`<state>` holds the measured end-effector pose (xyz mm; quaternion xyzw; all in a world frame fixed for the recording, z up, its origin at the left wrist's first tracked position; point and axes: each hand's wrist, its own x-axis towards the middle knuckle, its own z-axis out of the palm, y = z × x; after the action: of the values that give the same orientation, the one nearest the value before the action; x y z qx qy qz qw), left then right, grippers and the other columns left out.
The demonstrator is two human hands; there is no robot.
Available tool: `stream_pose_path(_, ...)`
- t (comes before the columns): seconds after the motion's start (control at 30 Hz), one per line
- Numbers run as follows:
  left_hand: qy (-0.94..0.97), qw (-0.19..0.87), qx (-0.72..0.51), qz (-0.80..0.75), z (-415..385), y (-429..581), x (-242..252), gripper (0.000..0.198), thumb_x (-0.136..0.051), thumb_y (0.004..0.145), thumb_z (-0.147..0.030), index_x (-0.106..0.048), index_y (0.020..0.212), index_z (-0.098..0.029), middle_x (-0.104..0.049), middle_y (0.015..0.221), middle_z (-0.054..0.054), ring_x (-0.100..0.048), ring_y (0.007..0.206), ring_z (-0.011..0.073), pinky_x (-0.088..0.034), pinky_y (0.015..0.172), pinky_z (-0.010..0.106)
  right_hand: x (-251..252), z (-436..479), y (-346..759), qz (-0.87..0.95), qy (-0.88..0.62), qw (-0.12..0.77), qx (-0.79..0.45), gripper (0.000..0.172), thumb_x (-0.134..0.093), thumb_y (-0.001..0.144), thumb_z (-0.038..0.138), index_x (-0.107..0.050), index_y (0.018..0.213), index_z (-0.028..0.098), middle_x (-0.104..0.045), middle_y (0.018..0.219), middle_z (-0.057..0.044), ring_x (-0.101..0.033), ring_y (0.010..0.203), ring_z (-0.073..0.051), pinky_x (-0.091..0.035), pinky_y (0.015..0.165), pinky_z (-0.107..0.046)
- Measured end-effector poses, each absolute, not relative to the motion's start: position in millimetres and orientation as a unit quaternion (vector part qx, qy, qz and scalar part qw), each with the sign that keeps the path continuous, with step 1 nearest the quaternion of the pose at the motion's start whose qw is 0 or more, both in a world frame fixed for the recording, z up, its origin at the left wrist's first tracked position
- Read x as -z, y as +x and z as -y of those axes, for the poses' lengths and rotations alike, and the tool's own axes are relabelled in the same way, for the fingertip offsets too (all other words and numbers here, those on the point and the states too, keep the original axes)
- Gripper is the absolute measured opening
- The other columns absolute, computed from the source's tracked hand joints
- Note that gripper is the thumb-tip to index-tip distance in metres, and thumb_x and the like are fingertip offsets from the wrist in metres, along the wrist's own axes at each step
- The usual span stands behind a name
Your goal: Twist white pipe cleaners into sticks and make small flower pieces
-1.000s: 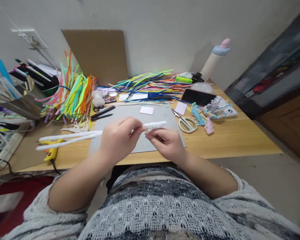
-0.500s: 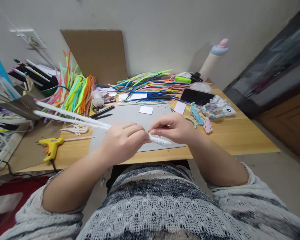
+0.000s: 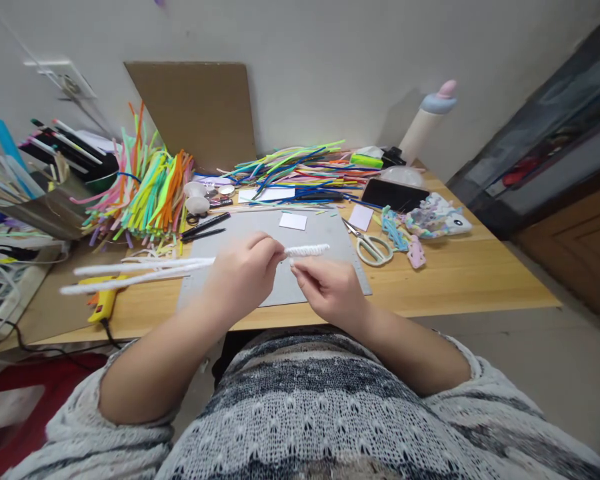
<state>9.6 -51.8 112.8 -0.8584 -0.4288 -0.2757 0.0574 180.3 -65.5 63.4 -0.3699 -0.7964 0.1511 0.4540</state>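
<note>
Closed around white pipe cleaners point(image 3: 145, 268), my left hand point(image 3: 245, 270) is above the grey mat point(image 3: 250, 227). Two long fuzzy ends stretch out to the left of it. A tightly wound, coiled white section point(image 3: 307, 251) sticks out to the right past the thumb and fingertips. My right hand point(image 3: 333, 290) is just below the coil, thumb and finger pinched on a small white bit that looks like a pipe cleaner end. The palm side of my left hand is hidden.
Scissors point(image 3: 374, 251) lie right of the mat, beside a pastel braided piece point(image 3: 437, 217) and a phone point(image 3: 394, 195). A yellow glue gun point(image 3: 105, 303) is at left. Colourful pipe cleaners point(image 3: 290, 170) and a cardboard sheet point(image 3: 195, 113) are at the back.
My right hand has moved down and left, uncovering the scissors. The coiled end now points right and slightly up, and the long ends at left have swung lower, across the glue gun.
</note>
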Motion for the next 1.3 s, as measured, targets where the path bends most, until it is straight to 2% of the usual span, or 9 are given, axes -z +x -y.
stream_pose_path(0.1,-0.874,0.121,0.213,0.419,57,9,-114,0.015,-0.049,0.084,-0.017,-0.062,0.079,-0.015,-0.065,0.077,0.005,-0.058,0.068,0.0156,-0.040,0.057,0.025,-81,66,190,0.847,-0.355,0.396,0.010,0.020,-0.046,0.087,0.020,-0.064,0.078,0.015,-0.062,0.066,-0.003,-0.052,0.061,-0.011,-0.034,0.058,-0.025)
stream_pose_path(0.2,-0.902,0.149,0.172,0.366,63,7,-117,0.015,-0.048,0.084,-0.017,-0.061,0.079,-0.016,-0.064,0.077,0.004,-0.058,0.068,0.0150,-0.039,0.057,0.025,-100,57,198,0.868,-0.349,0.353,0.013,0.022,-0.050,0.085,0.025,-0.064,0.072,0.016,-0.060,0.061,-0.002,-0.050,0.061,-0.012,-0.032,0.057,-0.026)
stream_pose_path(0.4,-0.913,0.022,0.252,0.321,67,4,-127,0.013,-0.047,0.086,-0.019,-0.059,0.083,-0.017,-0.064,0.079,0.003,-0.058,0.071,0.0123,-0.042,0.061,0.023,-101,29,203,0.743,-0.287,0.341,-0.499,0.025,-0.062,0.075,0.039,-0.061,0.070,0.015,-0.057,0.059,0.002,-0.048,0.054,-0.008,-0.036,0.050,-0.021)
stream_pose_path(0.5,-0.877,-0.040,0.316,0.359,66,6,-127,0.011,-0.049,0.086,-0.018,-0.059,0.084,-0.016,-0.063,0.079,0.004,-0.056,0.070,0.0115,-0.043,0.062,0.022,-83,33,191,0.652,-0.272,0.394,-0.588,0.028,-0.065,0.070,0.042,-0.060,0.068,0.015,-0.055,0.056,0.003,-0.047,0.052,-0.008,-0.037,0.049,-0.022)
stream_pose_path(0.7,-0.814,-0.035,0.354,0.458,65,18,-115,0.009,-0.051,0.083,-0.016,-0.061,0.084,-0.015,-0.062,0.080,0.003,-0.056,0.069,0.0118,-0.043,0.060,0.022,-62,62,166,0.669,-0.380,0.557,-0.313,0.016,-0.057,0.080,0.027,-0.062,0.068,0.017,-0.056,0.059,0.002,-0.045,0.055,-0.009,-0.038,0.053,-0.024)
stream_pose_path(0.9,-0.800,0.054,0.295,0.520,68,26,-105,0.014,-0.049,0.086,-0.020,-0.063,0.086,-0.016,-0.066,0.086,0.005,-0.059,0.071,0.0150,-0.041,0.057,0.025,-66,59,175,0.817,-0.378,0.433,0.032,0.019,-0.046,0.086,0.019,-0.063,0.078,0.016,-0.062,0.068,-0.003,-0.049,0.064,-0.013,-0.033,0.062,-0.030)
stream_pose_path(1.03,-0.829,0.083,0.206,0.514,69,24,-106,0.016,-0.048,0.085,-0.016,-0.064,0.083,-0.016,-0.066,0.084,0.005,-0.059,0.067,0.0166,-0.036,0.051,0.026,-68,53,185,0.861,-0.329,0.341,0.183,0.022,-0.044,0.087,0.018,-0.060,0.071,0.018,-0.059,0.063,-0.002,-0.044,0.063,-0.014,-0.026,0.058,-0.032)
stream_pose_path(1.17,-0.843,0.031,0.154,0.515,67,21,-108,0.017,-0.048,0.083,-0.014,-0.065,0.078,-0.017,-0.065,0.081,0.005,-0.059,0.068,0.0175,-0.038,0.053,0.027,-64,47,193,0.893,-0.239,0.317,0.210,0.017,-0.045,0.088,0.018,-0.060,0.081,0.021,-0.060,0.067,-0.001,-0.046,0.068,-0.016,-0.028,0.060,-0.032)
stream_pose_path(1.3,-0.849,-0.034,0.140,0.508,63,17,-107,0.015,-0.048,0.084,-0.018,-0.062,0.078,-0.017,-0.065,0.080,0.005,-0.060,0.071,0.0176,-0.041,0.057,0.027,-64,42,197,0.902,-0.239,0.357,0.053,0.017,-0.043,0.088,0.016,-0.060,0.085,0.020,-0.065,0.088,-0.005,-0.053,0.085,-0.016,-0.038,0.072,-0.032)
